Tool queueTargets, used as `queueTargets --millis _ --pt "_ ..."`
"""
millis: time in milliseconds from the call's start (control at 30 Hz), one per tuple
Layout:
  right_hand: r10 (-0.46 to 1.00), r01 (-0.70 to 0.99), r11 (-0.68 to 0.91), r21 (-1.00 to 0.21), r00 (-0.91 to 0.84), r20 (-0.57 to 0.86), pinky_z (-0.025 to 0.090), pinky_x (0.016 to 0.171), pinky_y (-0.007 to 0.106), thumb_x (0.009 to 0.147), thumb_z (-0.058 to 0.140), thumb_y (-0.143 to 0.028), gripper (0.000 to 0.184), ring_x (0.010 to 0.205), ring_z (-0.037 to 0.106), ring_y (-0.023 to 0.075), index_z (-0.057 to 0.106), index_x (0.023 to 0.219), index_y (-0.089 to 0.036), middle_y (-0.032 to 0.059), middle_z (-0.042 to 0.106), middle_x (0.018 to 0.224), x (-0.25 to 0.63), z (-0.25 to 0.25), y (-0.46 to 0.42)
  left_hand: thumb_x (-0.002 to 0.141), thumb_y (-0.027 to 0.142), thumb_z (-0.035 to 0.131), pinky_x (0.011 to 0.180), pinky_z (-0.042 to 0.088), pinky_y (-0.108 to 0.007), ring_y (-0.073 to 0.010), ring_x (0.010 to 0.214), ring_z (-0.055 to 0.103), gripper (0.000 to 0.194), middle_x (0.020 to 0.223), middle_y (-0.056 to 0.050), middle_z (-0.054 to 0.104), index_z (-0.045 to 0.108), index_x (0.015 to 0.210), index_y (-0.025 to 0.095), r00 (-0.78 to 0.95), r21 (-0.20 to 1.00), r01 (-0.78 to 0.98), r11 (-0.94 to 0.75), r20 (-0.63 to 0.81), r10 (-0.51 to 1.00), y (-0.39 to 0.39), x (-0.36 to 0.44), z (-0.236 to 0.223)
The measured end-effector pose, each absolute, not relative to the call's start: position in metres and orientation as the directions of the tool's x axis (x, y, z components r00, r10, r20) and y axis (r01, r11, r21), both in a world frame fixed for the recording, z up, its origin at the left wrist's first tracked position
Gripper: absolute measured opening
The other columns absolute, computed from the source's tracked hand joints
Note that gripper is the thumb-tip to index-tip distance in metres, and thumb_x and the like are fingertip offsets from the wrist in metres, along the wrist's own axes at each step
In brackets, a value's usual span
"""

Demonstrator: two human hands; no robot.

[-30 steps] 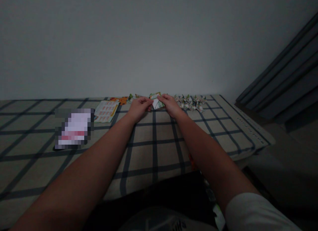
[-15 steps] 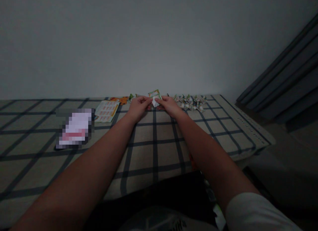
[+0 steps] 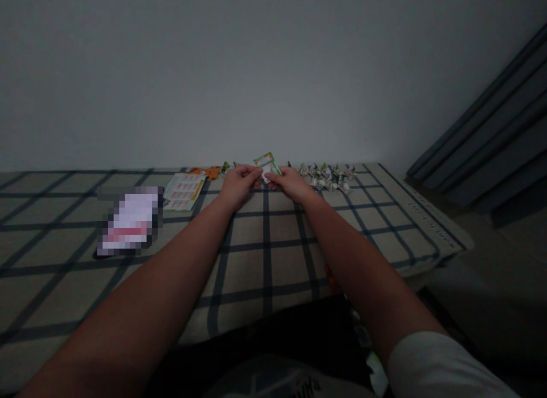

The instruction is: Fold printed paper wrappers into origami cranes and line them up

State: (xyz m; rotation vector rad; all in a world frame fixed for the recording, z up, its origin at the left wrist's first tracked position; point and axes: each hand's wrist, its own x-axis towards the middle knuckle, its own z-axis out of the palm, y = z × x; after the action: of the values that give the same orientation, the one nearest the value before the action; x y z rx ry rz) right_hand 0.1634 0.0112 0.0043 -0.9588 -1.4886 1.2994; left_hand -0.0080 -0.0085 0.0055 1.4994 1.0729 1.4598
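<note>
Between my hands, just above the far side of the table, is a small green-and-white printed piece of paper (image 3: pixel 265 160). Part of it appears folded, with a plain white patch showing. My left hand (image 3: pixel 240 185) pinches its lower left part between thumb and fingers. On the lower right, my right hand (image 3: pixel 289 183) pinches it with the thumb on top. Fingers of both hands hide the paper's lower edge. Right of my right hand lies a cluster of small, pointed folded paper pieces (image 3: pixel 327 178). A few green pointed pieces (image 3: pixel 226 167) lie behind my left hand.
A checked cloth (image 3: pixel 245 261) covers the table, which meets a grey wall at the back. On the left lie a pixelated phone-like object (image 3: pixel 130 221) and a printed sheet (image 3: pixel 184 191). An orange item (image 3: pixel 210 173) rests behind the sheet. A dark curtain (image 3: pixel 491 124) hangs at right.
The paper has shifted slightly between my fingers, and more of its green printed edge shows beside my right thumb. Both hands stay in nearly the same place.
</note>
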Motion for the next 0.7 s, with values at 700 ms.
queueTargets --millis 700 --pt "0.934 -0.134 0.127 -0.983 -0.317 0.164 0.051 0.06 0.02 0.074 0.08 -0.022 0.022 0.06 0.058 0.0085 0.065 0.089 -0.017 -0.0019 0.068 0.073 0.1594 0.0059 0.008 0.069 0.046 0.078 0.054 0.039 -0.024 -0.0101 0.05 0.05 0.032 0.057 0.002 0.059 0.065 0.074 0.018 -0.026 0.94 -0.013 -0.341 0.341 0.94 -0.006 -0.0092 0.0046"
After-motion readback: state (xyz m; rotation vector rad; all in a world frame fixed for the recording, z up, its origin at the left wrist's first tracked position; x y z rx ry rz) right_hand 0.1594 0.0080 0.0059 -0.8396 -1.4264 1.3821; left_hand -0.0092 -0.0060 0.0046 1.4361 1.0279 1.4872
